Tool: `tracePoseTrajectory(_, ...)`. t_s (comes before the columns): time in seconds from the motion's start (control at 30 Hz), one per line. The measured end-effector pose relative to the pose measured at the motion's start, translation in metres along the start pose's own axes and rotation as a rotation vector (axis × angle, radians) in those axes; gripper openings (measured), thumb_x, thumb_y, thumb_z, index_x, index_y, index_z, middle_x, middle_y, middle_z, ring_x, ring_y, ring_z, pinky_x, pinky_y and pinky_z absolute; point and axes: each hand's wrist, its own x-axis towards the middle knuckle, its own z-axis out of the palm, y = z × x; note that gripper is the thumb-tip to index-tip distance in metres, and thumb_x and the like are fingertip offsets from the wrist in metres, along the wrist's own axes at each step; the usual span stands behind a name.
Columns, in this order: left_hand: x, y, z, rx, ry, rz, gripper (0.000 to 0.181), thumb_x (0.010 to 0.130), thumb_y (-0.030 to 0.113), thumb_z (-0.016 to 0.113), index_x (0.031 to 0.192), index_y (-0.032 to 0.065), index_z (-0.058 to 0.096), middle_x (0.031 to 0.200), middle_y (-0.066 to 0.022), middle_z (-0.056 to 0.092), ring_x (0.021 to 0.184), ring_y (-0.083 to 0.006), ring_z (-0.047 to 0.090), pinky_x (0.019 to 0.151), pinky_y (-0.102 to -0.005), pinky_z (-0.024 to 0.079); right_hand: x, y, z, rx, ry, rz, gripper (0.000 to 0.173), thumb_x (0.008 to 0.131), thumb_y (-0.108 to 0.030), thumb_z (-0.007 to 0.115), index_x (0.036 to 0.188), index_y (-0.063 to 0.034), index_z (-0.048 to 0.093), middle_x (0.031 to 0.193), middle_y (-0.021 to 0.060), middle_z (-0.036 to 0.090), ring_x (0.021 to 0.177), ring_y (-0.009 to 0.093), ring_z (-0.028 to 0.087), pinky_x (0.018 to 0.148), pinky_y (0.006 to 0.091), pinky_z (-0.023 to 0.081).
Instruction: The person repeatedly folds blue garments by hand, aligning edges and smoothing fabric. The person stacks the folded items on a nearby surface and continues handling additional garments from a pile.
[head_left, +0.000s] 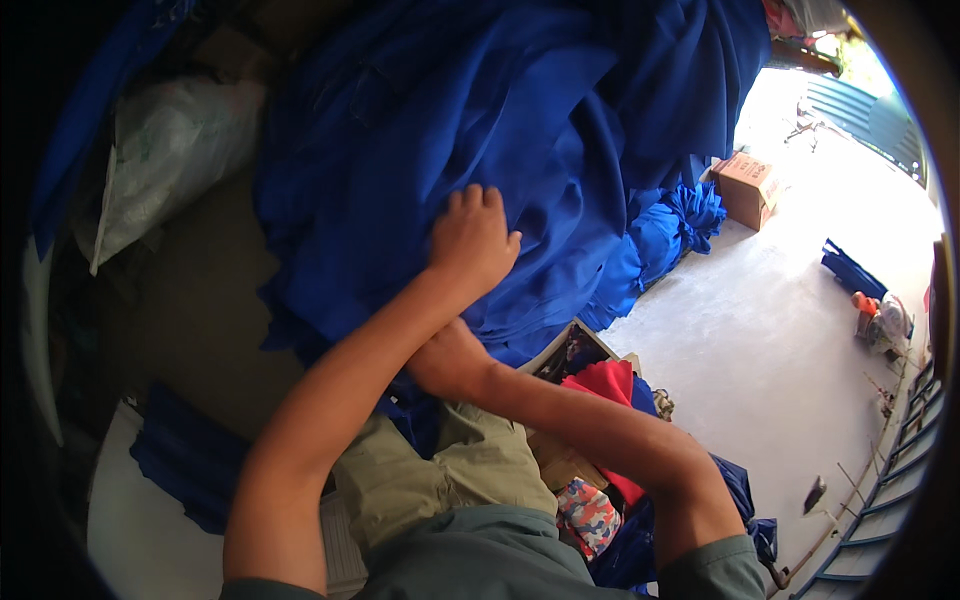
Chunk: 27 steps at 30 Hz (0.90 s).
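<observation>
A large heap of blue fabric (525, 142) fills the upper middle before me, with folds running across it. My left hand (472, 236) lies on top of this fabric, fingers bent and pointing away from me; whether it pinches any cloth is not visible. My forearms cross, the left one above. My right hand (450, 356) is lower, beneath the left forearm and near my lap, at the fabric's near edge; its fingers are mostly hidden. Some dark blue cloth hangs between my khaki trouser legs (487, 450).
A white woven sack (180, 142) lies at the upper left. To my right are red cloth (607, 386) and a camouflage-patterned bundle (589, 517). A cardboard box (746, 187) stands on the pale floor beyond a blue cloth bundle (660, 232). Metal bars (892, 480) line the right edge.
</observation>
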Motion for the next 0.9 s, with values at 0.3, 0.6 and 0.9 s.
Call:
tracePoseTrajectory(0.3, 0.102, 0.021, 0.038, 0.028, 0.165, -0.019, 0.017, 0.092, 0.010, 0.061, 0.095, -0.0019, 0.072, 0.100, -0.0237, 0.072, 0.092, -0.0388, 0.075, 0.076, -0.0492, 0.062, -0.028, -0.052, -0.039, 0.096, -0.267, 0.004, 0.018, 0.080, -0.018, 0.064, 0.083, -0.0019, 0.072, 0.078, 0.0117, 0.064, 0.074, 0.024, 0.063, 0.058, 0.0370, 0.045)
tracePoseTrajectory(0.6, -0.047, 0.193, 0.048, -0.500, -0.747, 0.665, 0.017, 0.090, 0.020, 0.068, 0.099, 0.0074, 0.076, 0.095, -0.0167, 0.075, 0.095, -0.0354, 0.073, 0.083, -0.0490, 0.057, -0.118, -0.044, -0.017, 0.158, -0.305, 0.149, 0.058, 0.100, -0.041, 0.059, 0.148, -0.0097, 0.054, 0.154, 0.0187, 0.052, 0.139, 0.035, 0.052, 0.116, 0.0510, 0.039)
tracePoseTrajectory(0.9, -0.126, -0.236, -0.023, 0.201, 0.032, -0.628, 0.025, 0.100, 0.016, 0.058, 0.109, -0.0044, 0.070, 0.108, -0.0276, 0.069, 0.105, -0.0459, 0.063, 0.095, -0.0523, 0.050, -0.086, -0.039, -0.045, 0.270, -0.370, 0.154, 0.030, 0.071, -0.021, 0.078, 0.092, -0.0052, 0.065, 0.092, 0.0103, 0.063, 0.089, 0.029, 0.067, 0.075, 0.0410, 0.057)
